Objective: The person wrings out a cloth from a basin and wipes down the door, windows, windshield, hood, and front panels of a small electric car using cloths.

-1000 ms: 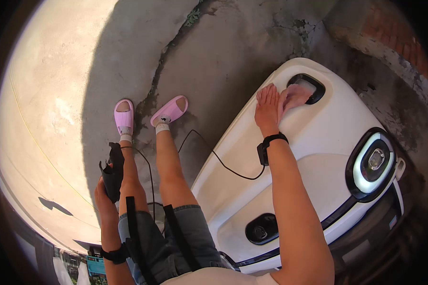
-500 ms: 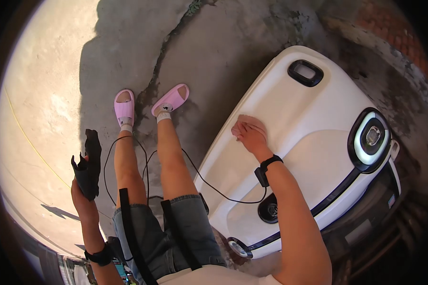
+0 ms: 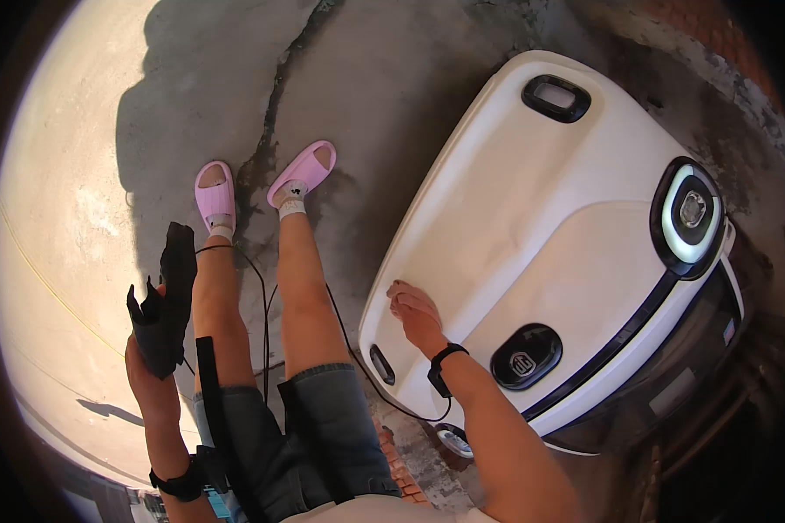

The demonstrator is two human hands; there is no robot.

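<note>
My right hand (image 3: 419, 325) is pressed on a pink cloth (image 3: 423, 297) against the white front of a small car (image 3: 488, 253). The fingers lie over the cloth, close to the car's lower corner and left of its oval black badge (image 3: 526, 356). My left hand (image 3: 144, 359) is raised at the left, beside my leg. A crumpled black piece with ragged edges (image 3: 171, 305) covers the front of this hand and appears to be gripped in it; the fingers are mostly hidden. Each wrist wears a black strap.
A round headlight (image 3: 692, 209) is on the car's right side, and a black-framed recess (image 3: 556, 98) is near its top end. A thin black cable (image 3: 349, 349) runs past my legs to my right wrist. My feet in pink slippers (image 3: 215, 196) stand on cracked concrete (image 3: 227, 87).
My right hand has slid the pink cloth down and left along the car's front, toward its near corner. The view has shifted a little. My left hand still has the black piece.
</note>
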